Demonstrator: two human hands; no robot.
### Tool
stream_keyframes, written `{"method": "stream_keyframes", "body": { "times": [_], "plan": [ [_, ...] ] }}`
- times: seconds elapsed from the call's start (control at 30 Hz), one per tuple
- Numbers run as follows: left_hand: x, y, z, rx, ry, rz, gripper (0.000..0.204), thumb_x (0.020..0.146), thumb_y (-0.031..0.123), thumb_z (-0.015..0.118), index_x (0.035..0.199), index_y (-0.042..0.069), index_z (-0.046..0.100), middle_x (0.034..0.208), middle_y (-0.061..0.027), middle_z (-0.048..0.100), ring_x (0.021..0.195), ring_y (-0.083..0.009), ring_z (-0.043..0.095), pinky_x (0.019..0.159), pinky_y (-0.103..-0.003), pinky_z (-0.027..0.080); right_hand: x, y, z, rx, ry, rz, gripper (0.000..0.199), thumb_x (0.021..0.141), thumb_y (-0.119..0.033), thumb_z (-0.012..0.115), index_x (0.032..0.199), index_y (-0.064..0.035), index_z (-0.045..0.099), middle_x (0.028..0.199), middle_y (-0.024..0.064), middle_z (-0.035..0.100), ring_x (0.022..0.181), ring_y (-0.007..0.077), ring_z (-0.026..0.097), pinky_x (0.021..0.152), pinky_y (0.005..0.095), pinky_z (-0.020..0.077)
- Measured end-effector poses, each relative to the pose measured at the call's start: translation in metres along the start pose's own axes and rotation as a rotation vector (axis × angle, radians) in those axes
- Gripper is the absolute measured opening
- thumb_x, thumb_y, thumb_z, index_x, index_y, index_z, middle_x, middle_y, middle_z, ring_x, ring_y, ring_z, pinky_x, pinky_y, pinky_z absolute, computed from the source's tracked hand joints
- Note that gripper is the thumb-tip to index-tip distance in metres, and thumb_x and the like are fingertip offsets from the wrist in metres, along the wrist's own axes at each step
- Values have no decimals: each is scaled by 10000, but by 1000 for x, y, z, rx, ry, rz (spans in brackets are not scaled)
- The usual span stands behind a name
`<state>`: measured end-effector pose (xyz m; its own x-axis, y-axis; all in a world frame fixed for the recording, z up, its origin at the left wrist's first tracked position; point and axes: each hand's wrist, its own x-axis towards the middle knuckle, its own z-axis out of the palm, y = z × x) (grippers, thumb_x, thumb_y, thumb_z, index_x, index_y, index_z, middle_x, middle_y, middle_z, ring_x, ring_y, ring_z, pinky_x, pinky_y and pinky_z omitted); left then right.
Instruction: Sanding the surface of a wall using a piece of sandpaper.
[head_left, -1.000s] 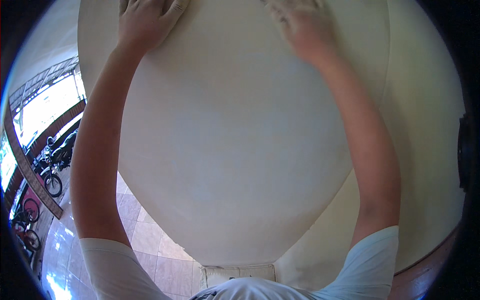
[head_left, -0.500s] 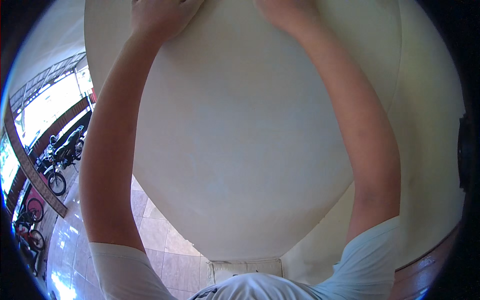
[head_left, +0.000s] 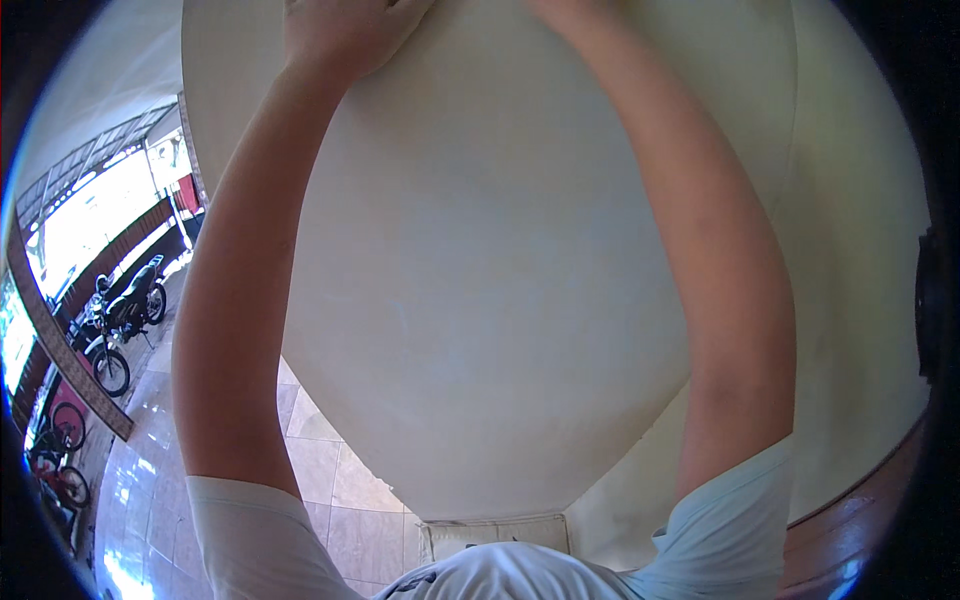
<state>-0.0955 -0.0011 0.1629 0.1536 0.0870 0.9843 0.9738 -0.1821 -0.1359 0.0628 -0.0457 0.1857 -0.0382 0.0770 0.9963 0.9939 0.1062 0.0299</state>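
Both my arms reach up across a plain off-white wall panel (head_left: 490, 270). My left hand (head_left: 345, 35) is at the top edge of the picture, against or close to the panel. Its thumb points up and to the right, while the other fingers are cut off. To its right, my right hand (head_left: 580, 12) is mostly out of the picture, with only the wrist and the heel of the hand showing. Whether either hand holds anything is hidden above the edge.
Pale floor tiles (head_left: 365, 505) lie below left, beside a pale squarish block (head_left: 500, 532) at the panel's foot. Another cream wall (head_left: 850, 300) stands at right, with a dark object (head_left: 927, 305) at its far side. A motorcycle (head_left: 130, 310) and bicycles (head_left: 65, 455) are outside, far left.
The left hand and forearm have shifted right in the picture. The right hand has slid a little further out past the top edge. The panel's left edge has also shifted slightly right.
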Motion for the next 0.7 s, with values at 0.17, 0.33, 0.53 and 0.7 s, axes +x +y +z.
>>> {"method": "stream_keyframes", "body": {
  "times": [0.17,0.33,0.53,0.7],
  "plan": [
    [-2,-4,-1,-4,8,-3,606,938,456,423,1486,228,302,1573,-69,189,1458,-275,119,1183,-485,58,10,43,7,-10,-289,44,411,998,-194,383,1403,-133,419,1482,87,382,1370,244,354,1165,391,241],
    [-6,-3,1,11,-18,-8,597,948,444,416,1490,227,291,1576,-66,179,1461,-269,98,1183,-483,46,-5,109,35,-5,37,131,420,1002,-219,371,1412,-137,411,1460,100,413,1349,255,388,1155,397,255],
    [-2,2,3,27,-21,-39,605,961,450,398,1503,224,253,1584,-72,140,1463,-289,70,1178,-500,32,-20,124,12,43,12,-77,427,1010,-236,355,1427,-156,394,1497,47,367,1387,237,329,1166,404,219],
    [0,39,5,122,-67,-54,613,963,461,386,1510,231,231,1586,-97,117,1457,-348,55,1167,-528,16,-10,122,6,-34,-3,-8,428,1007,-245,363,1425,-162,399,1512,41,342,1405,221,295,1181,416,179]
  ]
}}
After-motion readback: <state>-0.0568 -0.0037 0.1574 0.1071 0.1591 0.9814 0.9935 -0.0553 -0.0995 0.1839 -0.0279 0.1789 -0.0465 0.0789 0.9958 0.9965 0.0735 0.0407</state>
